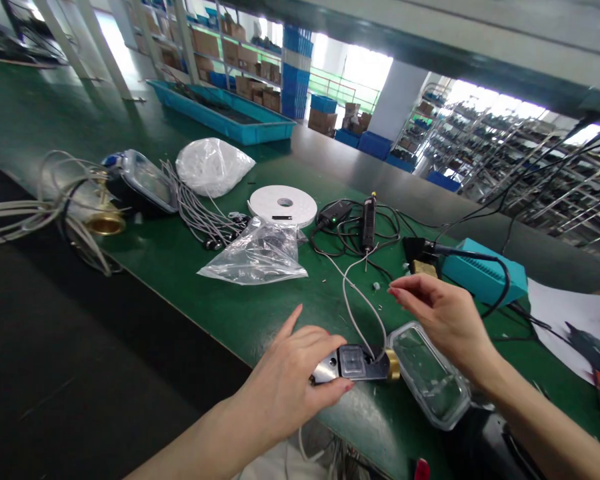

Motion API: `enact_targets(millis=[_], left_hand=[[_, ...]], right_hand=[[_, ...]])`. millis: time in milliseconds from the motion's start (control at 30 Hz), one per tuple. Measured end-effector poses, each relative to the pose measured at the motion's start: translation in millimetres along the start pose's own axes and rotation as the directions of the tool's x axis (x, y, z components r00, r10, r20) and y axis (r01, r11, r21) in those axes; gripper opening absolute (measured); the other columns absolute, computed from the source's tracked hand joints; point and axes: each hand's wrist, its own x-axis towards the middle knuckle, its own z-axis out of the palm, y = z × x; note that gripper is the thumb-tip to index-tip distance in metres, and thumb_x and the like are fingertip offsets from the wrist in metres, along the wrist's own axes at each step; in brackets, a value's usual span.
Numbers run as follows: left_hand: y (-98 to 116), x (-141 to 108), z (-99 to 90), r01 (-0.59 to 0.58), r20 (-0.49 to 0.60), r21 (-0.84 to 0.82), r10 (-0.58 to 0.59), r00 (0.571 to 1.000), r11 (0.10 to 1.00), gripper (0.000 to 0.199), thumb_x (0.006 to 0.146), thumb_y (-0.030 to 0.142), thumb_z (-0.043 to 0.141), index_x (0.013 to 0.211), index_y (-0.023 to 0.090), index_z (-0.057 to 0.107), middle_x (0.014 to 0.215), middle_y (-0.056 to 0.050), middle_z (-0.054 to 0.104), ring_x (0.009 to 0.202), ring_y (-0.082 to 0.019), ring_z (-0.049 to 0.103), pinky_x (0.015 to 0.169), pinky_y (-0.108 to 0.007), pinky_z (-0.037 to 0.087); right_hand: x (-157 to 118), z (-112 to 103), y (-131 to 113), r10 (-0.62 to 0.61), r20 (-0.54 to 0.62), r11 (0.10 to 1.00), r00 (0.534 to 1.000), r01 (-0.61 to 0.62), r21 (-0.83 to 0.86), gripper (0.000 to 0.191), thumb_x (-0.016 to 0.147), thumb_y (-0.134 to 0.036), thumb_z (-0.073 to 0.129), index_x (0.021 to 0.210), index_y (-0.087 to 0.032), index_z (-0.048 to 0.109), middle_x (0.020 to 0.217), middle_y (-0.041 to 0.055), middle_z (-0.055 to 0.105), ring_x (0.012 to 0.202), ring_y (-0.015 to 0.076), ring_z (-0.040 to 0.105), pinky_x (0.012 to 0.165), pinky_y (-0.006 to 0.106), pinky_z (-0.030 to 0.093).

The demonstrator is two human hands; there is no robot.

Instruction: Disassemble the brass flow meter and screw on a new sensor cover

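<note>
My left hand [300, 363] has its thumb and fingers closed around a small metal-and-black device [353, 362] with a clear square window and a brass end [393, 364]. A thin grey cable [350, 300] loops up from the device across the green bench. My right hand [443, 313] is raised to the right of the cable, thumb and fingertips pinched together. Anything in that pinch is too small to make out. A small pale bit [377, 286] lies just left of those fingertips. Below the right hand lies a clear plastic cover [430, 377].
Behind the hands are a black electric screwdriver [369, 223] with coiled cord, a white tape roll [300, 200] and plastic bags [260, 257]. A teal box [485, 270] stands right. Further off sit cable bundles [200, 207], a brass fitting [105, 221] and a blue tray [220, 113].
</note>
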Motion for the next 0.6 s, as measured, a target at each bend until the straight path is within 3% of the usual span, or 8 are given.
enact_targets(millis=[100, 167, 233, 433, 600], left_hand=[[-1.4, 0.0, 0.6, -0.007, 0.005, 0.012, 0.007, 1.0, 1.0, 0.034, 0.076, 0.019, 0.074, 0.107, 0.022, 0.058, 0.101, 0.002, 0.061, 0.099, -0.016, 0.055, 0.116, -0.047, 0.003], [-1.8, 0.2, 0.8, -0.004, 0.01, 0.028, 0.004, 1.0, 1.0, 0.033, 0.077, 0.019, 0.073, 0.106, 0.022, 0.058, 0.101, 0.003, 0.061, 0.099, -0.015, 0.055, 0.116, -0.045, 0.004], [-1.5, 0.3, 0.5, -0.004, 0.016, 0.035, 0.004, 1.0, 0.999, 0.032, 0.078, 0.02, 0.073, 0.106, 0.022, 0.057, 0.101, 0.004, 0.061, 0.099, -0.015, 0.055, 0.116, -0.045, 0.005], [0.7, -0.3, -0.7, -0.015, 0.021, 0.033, 0.014, 1.0, 0.999, 0.03, 0.079, 0.021, 0.072, 0.106, 0.023, 0.058, 0.101, 0.003, 0.062, 0.097, -0.017, 0.056, 0.115, -0.048, 0.007], [0.5, -0.7, 0.2, -0.026, 0.006, 0.033, 0.026, 1.0, 0.999, 0.031, 0.079, 0.02, 0.072, 0.107, 0.022, 0.058, 0.1, 0.002, 0.062, 0.096, -0.017, 0.056, 0.115, -0.046, 0.008]], right_hand=[[-34.0, -15.4, -16.9, -0.222, -0.06, 0.97, 0.973, 0.214, -0.112, 0.012, 0.084, -0.023, 0.058, 0.09, -0.02, 0.069, 0.084, 0.0018, 0.072, 0.075, 0.0123, 0.067, 0.068, 0.022, 0.054], [-52.5, -14.3, -27.6, -0.391, -0.013, 0.913, 0.92, 0.386, -0.133, 0.016, 0.085, -0.014, 0.055, 0.094, -0.019, 0.068, 0.085, 0.0028, 0.071, 0.076, 0.0104, 0.067, 0.068, 0.019, 0.055], [-64.2, -7.6, -33.3, -0.484, 0.035, 0.867, 0.874, 0.485, -0.11, 0.021, 0.087, -0.011, 0.052, 0.1, -0.018, 0.066, 0.087, 0.0042, 0.07, 0.077, 0.0096, 0.066, 0.067, 0.017, 0.055], [-70.6, 6.3, -26.7, -0.468, 0.127, 0.873, 0.875, 0.48, -0.085, 0.014, 0.089, -0.015, 0.05, 0.094, -0.018, 0.063, 0.081, 0.0029, 0.069, 0.072, 0.0101, 0.064, 0.065, 0.019, 0.055], [-78.3, 8.4, -27.0, -0.516, 0.254, 0.77, 0.818, 0.573, -0.282, 0.028, 0.091, -0.01, 0.038, 0.109, -0.013, 0.059, 0.089, 0.0096, 0.067, 0.077, 0.0145, 0.063, 0.065, 0.025, 0.056]])
